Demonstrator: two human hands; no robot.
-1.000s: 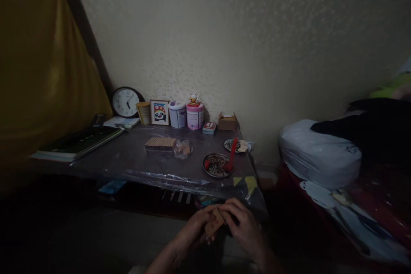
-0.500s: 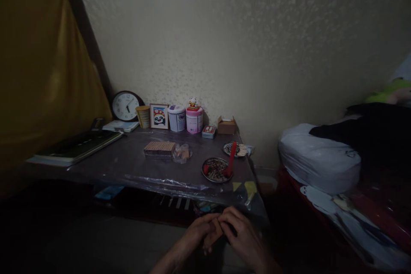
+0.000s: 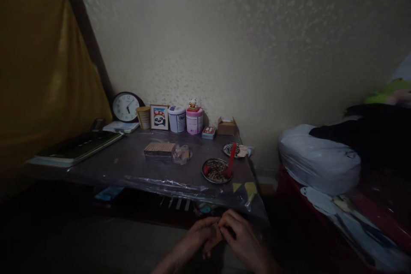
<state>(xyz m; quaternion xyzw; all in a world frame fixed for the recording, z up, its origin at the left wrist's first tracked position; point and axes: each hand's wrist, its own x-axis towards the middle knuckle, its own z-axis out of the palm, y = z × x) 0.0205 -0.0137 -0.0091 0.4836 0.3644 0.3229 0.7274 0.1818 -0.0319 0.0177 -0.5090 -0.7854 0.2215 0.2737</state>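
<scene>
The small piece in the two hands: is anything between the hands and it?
Nothing visible stands between them. The left hand and right hand meet below the front edge of the table, fingers closed together around a small piece that is almost hidden in this dim view.

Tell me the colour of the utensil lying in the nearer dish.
Red; the utensil shows best in the head view, lying across the dish.

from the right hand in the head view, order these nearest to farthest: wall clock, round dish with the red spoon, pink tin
Measured from the right hand:
1. Round dish with the red spoon, at the table's near right corner, just above the hands.
2. Pink tin, against the wall, mid-table.
3. Wall clock, leaning at the far left of the back row.
</scene>
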